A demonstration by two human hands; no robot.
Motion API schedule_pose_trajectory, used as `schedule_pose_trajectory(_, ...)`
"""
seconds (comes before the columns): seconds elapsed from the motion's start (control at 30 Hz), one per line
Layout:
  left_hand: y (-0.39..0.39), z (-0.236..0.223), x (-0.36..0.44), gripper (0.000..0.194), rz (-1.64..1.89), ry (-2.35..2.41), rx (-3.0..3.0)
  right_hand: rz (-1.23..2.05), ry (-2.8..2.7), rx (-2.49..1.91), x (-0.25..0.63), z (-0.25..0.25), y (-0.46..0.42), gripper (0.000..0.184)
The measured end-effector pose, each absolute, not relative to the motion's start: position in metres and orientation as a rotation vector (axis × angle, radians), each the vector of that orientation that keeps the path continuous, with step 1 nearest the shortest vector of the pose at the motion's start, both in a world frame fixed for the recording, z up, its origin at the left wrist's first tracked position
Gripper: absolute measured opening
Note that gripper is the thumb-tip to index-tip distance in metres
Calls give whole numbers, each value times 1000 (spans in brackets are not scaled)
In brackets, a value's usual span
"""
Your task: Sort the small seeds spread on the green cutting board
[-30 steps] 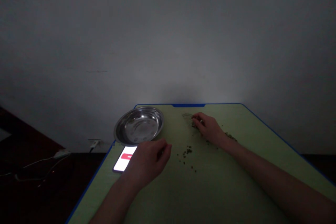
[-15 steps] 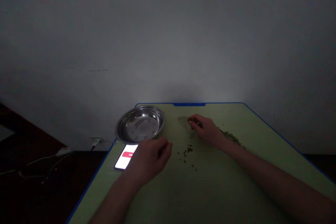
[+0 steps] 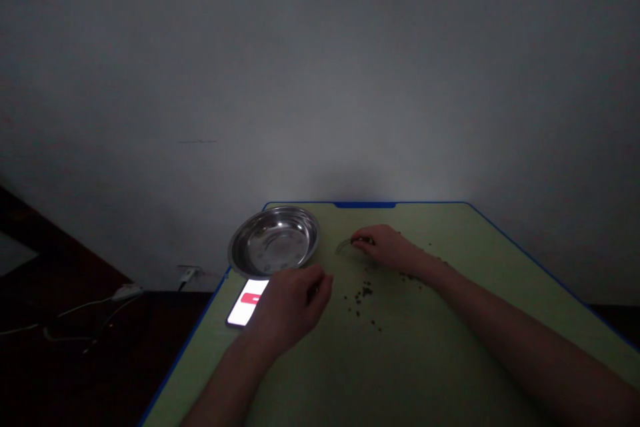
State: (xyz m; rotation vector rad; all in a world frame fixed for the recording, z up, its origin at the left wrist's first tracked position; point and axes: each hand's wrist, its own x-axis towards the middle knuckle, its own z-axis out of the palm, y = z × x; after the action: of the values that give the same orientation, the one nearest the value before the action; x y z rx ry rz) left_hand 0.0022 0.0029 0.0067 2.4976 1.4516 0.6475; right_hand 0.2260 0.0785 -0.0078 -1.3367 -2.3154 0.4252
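Note:
My left hand [image 3: 293, 303] is closed, thumb against the curled fingers, just in front of the steel basin [image 3: 274, 245]. Whatever it holds, if anything, is hidden. Across the table my right hand [image 3: 383, 245] pinches at the rim of a clear dish [image 3: 343, 245]; only a curved part of the dish shows. Small dark seed-like pieces [image 3: 367, 290] lie scattered between my hands. More such pieces [image 3: 411, 277] show around my right forearm, which covers part of them.
A lit phone [image 3: 249, 302] with a red patch on its screen lies beside my left wrist, below the basin. The pale green table [image 3: 400, 373] has a blue edge and stands near a grey wall [image 3: 350, 80]. Cables and a plug [image 3: 187, 275] are at the left.
My right hand and the clear dish have shifted a little left and nearer. My right forearm now covers most of the larger pile. My left hand stays closed in place; the view has shifted slightly.

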Motion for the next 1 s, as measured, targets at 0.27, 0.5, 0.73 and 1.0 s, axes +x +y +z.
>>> schedule_pose_trajectory(0.27, 3, 7, 2, 33, 630, 1459, 2508, 413, -2401, -1358, 226, -8, 86, 25)
schedule_pose_trajectory(0.5, 3, 6, 2, 33, 638, 1455, 2503, 449, -2479, -1316, 217, -7, 78, 23)
schedule_pose_trajectory(0.73, 4, 6, 3, 32, 642, 1459, 2500, 503, -2577, -1228, 207, -4, 65, 21)
schedule_pose_trajectory(1.0, 4, 5, 2, 32, 665, 1450, 2522, 622, -2651, -1117, 210, -3, 46, 21)
